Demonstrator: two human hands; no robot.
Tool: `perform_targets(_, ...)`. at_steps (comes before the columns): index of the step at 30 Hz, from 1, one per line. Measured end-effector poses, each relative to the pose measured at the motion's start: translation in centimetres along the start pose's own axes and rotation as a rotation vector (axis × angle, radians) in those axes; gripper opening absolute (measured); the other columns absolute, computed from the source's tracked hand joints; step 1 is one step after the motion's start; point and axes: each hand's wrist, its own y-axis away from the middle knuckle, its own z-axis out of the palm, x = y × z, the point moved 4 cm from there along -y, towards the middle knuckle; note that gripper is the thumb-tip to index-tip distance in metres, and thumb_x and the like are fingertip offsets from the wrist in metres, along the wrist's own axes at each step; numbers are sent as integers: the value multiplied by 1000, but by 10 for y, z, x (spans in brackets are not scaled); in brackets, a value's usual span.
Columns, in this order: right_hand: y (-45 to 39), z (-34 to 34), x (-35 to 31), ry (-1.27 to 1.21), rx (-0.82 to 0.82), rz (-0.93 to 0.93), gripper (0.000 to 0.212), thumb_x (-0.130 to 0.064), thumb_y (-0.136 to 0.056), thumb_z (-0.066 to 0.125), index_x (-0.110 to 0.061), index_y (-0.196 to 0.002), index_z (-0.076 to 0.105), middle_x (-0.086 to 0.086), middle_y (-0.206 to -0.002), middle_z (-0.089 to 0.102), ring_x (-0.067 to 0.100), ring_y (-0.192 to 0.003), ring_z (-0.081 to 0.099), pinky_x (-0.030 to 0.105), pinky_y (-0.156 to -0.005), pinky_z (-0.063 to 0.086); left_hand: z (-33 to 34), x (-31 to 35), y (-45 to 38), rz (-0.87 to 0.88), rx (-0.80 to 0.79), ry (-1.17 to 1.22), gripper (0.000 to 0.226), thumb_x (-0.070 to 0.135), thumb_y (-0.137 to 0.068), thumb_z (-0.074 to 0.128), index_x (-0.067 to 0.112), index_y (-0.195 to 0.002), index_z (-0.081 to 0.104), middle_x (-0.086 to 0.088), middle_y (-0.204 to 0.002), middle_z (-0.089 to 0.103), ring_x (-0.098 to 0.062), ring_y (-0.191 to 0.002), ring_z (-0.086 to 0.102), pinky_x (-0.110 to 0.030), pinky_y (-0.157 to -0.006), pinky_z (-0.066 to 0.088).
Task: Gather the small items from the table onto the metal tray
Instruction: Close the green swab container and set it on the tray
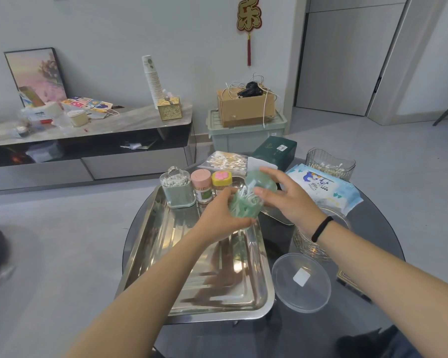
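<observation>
While our left hand (221,215) curls its fingers around a clear green plastic jar of floss picks (245,204) above the far end of the rectangular stainless-steel tray (150,244), our right hand (287,197) grips the jar's translucent green lid (260,180) just beside it, fingers bent over it. Three containers stand at the tray's far edge: a pale green cotton-swab holder (177,188), a pink-capped toothpick tube (201,186) and a yellow-lidded toothpick jar (221,180). On the dark round table (367,319) lies a blue-and-white wipes pack (323,188) printed "BABY"; other print is unreadable.
</observation>
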Motion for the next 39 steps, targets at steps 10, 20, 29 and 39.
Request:
perform_targets(10, 2, 11, 10, 133, -51, -17, 50, -36, -84, 59, -33, -131, 43, 1, -141, 39, 18, -120, 51, 38, -101, 45, -1, 1, 2, 11, 15, 48, 65, 27, -65, 80, 26, -120, 45, 6, -105, 62, -6, -89, 63, -18, -70, 54)
perform_targets(20, 4, 17, 9, 267, -43, -92, 50, -36, -88, 53, -34, -135, 36, -5, -126, 34, 6, -112, 41, 6, -84, 39, -1, 4, 1, 56, 42, 21, 64, 29, -63, 80, 27, -118, 46, 17, -97, 58, 1, -86, 60, -8, -63, 49)
perform_targets(29, 1, 16, 10, 157, -83, -29, 48, -40, -80, 64, -39, -124, 44, -11, -119, 57, 1, -102, 60, 18, -82, 51, 0, 0, 1, 48, 17, 156, 57, 18, -69, 77, 27, -116, 46, 11, -102, 58, -6, -88, 62, -18, -70, 55)
perform_targets(39, -5, 6, 11, -73, -171, 66, 41, -33, -75, 69, -28, -112, 53, -1, -108, 67, 11, -95, 68, 22, -72, 55, -2, 3, -1, 66, -50, 251, 62, 21, -69, 74, 27, -124, 47, 3, -106, 62, -9, -89, 66, -28, -74, 58)
